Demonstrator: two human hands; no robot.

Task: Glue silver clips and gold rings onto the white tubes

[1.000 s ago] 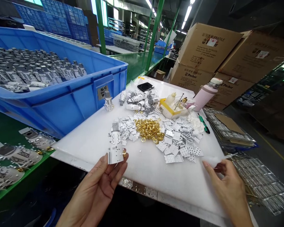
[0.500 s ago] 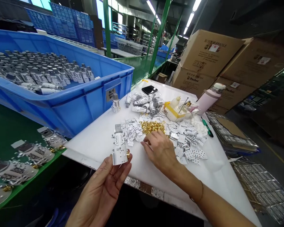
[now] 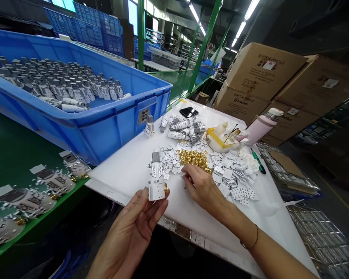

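White worktable [image 3: 113, 168], cartons [image 3: 269, 68] behind. Left hand [image 3: 138, 223] pinches a grey-and-white model part [image 3: 156, 186] upright over the near side. Right hand [image 3: 202, 188], half-curled beside gold pieces [image 3: 193, 156]; grip unclear, fingertips hidden. Judged step: picking a small piece; next needs a fine pinch.

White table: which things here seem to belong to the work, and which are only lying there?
Probably the work:
model, in the left hand
gold rings, beside the right hand
white plates
piled models

Probably just lying about:
phone
pink bottle
green pen-like item
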